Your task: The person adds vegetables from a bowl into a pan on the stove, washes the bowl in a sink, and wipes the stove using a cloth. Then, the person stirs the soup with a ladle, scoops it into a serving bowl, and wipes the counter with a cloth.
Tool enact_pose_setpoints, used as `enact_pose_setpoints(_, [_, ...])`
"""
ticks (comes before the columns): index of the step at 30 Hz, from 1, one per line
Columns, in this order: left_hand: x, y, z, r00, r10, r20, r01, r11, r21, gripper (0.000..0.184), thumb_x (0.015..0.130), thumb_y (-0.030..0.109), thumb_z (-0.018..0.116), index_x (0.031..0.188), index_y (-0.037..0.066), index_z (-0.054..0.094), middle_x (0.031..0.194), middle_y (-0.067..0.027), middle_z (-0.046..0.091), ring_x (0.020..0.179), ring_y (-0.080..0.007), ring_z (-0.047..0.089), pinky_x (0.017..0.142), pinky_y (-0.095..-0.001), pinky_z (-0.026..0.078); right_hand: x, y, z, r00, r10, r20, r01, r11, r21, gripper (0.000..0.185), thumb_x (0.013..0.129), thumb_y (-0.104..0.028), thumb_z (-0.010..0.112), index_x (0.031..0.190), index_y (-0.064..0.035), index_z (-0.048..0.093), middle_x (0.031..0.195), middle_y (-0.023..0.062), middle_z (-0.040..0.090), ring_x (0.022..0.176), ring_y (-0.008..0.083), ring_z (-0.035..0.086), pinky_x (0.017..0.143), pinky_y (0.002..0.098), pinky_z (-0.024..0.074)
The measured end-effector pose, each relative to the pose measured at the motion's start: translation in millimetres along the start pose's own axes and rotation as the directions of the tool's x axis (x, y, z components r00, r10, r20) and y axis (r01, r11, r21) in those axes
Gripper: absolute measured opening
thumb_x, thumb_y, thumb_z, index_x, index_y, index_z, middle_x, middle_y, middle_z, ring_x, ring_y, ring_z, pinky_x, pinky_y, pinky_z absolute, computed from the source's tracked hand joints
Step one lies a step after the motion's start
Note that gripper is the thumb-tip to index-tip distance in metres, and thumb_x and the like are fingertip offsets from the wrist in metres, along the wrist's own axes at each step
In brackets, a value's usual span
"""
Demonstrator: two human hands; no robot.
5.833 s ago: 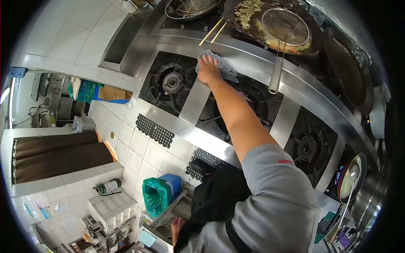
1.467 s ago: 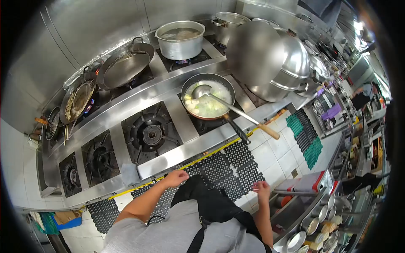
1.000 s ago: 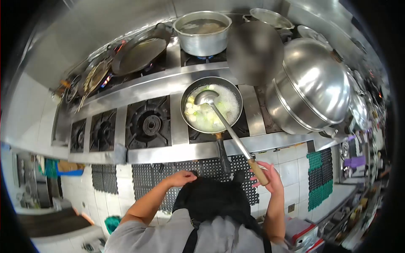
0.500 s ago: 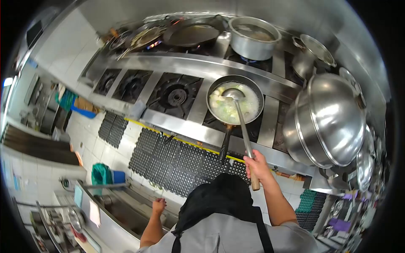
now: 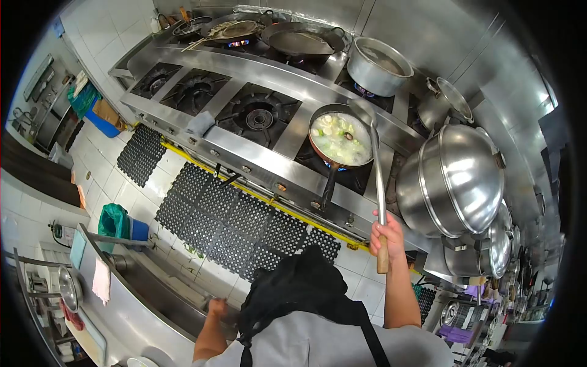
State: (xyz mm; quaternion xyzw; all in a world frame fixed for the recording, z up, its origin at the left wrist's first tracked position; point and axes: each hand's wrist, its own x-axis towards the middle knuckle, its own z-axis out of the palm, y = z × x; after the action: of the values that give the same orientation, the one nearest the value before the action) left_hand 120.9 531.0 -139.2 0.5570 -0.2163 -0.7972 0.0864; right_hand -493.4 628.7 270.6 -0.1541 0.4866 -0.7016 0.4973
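Observation:
My right hand (image 5: 389, 235) is wrapped round the wooden-ended handle of a long metal ladle (image 5: 378, 168). The ladle's bowl hangs at the far right rim of a dark frying pan (image 5: 331, 156); whether it touches the rim, I cannot tell. Pale bubbling broth (image 5: 347, 147) fills the pan, with sliced white and green pieces and one brown piece. A blue flame shows beneath the pan, and its black handle points towards me. Down at my side, my left hand (image 5: 216, 307) is curled closed near the steel counter, with nothing visible in it.
A large pot (image 5: 379, 68) and a wide dark pan (image 5: 301, 43) sit on the rear burners. Domed steel vessels (image 5: 455, 177) stand to the right. Black rubber mats (image 5: 226, 211) cover part of the floor. A green-lined bin (image 5: 114, 225) is at the left.
The ladle's bowl has come up out of the broth to the pan's far right rim. My right hand has shifted slightly right with it. The view has turned a little.

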Motion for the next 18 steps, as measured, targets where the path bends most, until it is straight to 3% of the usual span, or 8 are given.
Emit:
enact_pose_setpoints(1, [-8,14,11,0.982,0.087,-0.170,-0.057,0.983,0.172,0.023,0.088,0.023,0.061,0.092,0.000,0.061,0.070,-0.0079,0.061,0.052,-0.0166,0.057,0.041,-0.0312,0.043,3,6,-4,1.000,0.001,-0.001,-0.001,1.000,-0.004,0.030,0.087,-0.006,0.056,0.116,-0.0022,0.048,0.069,0.0050,0.050,0.043,0.0121,0.047,0.035,0.0288,0.0421])
enact_pose_setpoints(2, [-24,37,32,0.927,0.170,-0.335,-0.046,0.937,0.347,0.022,0.089,0.022,0.061,0.093,0.001,0.061,0.072,-0.0085,0.062,0.053,-0.0169,0.058,0.042,-0.0310,0.044,11,13,-9,0.996,0.029,-0.082,-0.040,0.990,-0.133,0.024,0.087,-0.007,0.056,0.110,-0.0023,0.050,0.068,0.0046,0.050,0.043,0.0118,0.047,0.035,0.0288,0.0417])
enact_pose_setpoints(6, [-21,78,55,0.859,0.291,-0.421,-0.133,0.921,0.366,0.022,0.089,0.023,0.061,0.093,0.001,0.061,0.074,-0.0095,0.065,0.055,-0.0177,0.060,0.044,-0.0305,0.045,26,1,-10,0.949,0.041,-0.313,-0.187,0.872,-0.453,0.009,0.087,-0.009,0.058,0.092,-0.0035,0.052,0.063,0.0026,0.048,0.041,0.0112,0.046,0.035,0.0288,0.0403])
enact_pose_setpoints(9, [-22,90,75,0.846,0.240,-0.476,-0.064,0.932,0.356,0.025,0.090,0.024,0.060,0.096,0.001,0.060,0.076,-0.0107,0.066,0.057,-0.0190,0.062,0.045,-0.0304,0.046,37,4,-20,0.940,0.047,-0.338,-0.225,0.830,-0.511,0.011,0.086,-0.011,0.060,0.087,-0.0040,0.052,0.059,0.0009,0.047,0.039,0.0106,0.044,0.034,0.0282,0.0391])
enact_pose_setpoints(11, [-15,80,86,0.881,0.146,-0.450,0.031,0.931,0.363,0.026,0.090,0.025,0.060,0.098,0.000,0.060,0.077,-0.0115,0.066,0.057,-0.0200,0.062,0.045,-0.0314,0.046,42,3,-27,0.948,0.056,-0.313,-0.210,0.850,-0.483,0.011,0.086,-0.010,0.060,0.087,-0.0040,0.051,0.059,0.0009,0.047,0.039,0.0107,0.044,0.034,0.0282,0.0390])
enact_pose_setpoints(14, [-9,60,98,0.913,0.140,-0.384,0.042,0.903,0.428,0.028,0.090,0.026,0.061,0.100,0.000,0.060,0.077,-0.0118,0.066,0.058,-0.0211,0.063,0.046,-0.0330,0.047,43,1,-41,0.963,0.069,-0.261,-0.171,0.904,-0.392,0.012,0.086,-0.010,0.061,0.088,-0.0038,0.051,0.059,0.0013,0.047,0.039,0.0107,0.044,0.034,0.0284,0.0394])
enact_pose_setpoints(16, [-6,48,112,0.913,0.114,-0.392,0.047,0.924,0.379,0.028,0.089,0.027,0.061,0.101,0.001,0.060,0.077,-0.0116,0.066,0.059,-0.0215,0.063,0.047,-0.0344,0.048,43,-4,-43,0.985,0.128,-0.112,-0.134,0.990,-0.042,0.012,0.085,-0.009,0.062,0.089,-0.0036,0.051,0.060,0.0016,0.047,0.040,0.0108,0.045,0.035,0.0286,0.0398])
enact_pose_setpoints(18, [-4,43,124,0.913,0.095,-0.398,0.050,0.939,0.339,0.029,0.089,0.027,0.062,0.101,0.001,0.060,0.078,-0.0113,0.066,0.060,-0.0219,0.064,0.048,-0.0357,0.048,50,-12,-36,0.976,0.183,-0.123,-0.195,0.975,-0.102,0.012,0.085,-0.008,0.062,0.089,-0.0040,0.051,0.061,0.0015,0.047,0.041,0.0106,0.045,0.035,0.0284,0.0394])
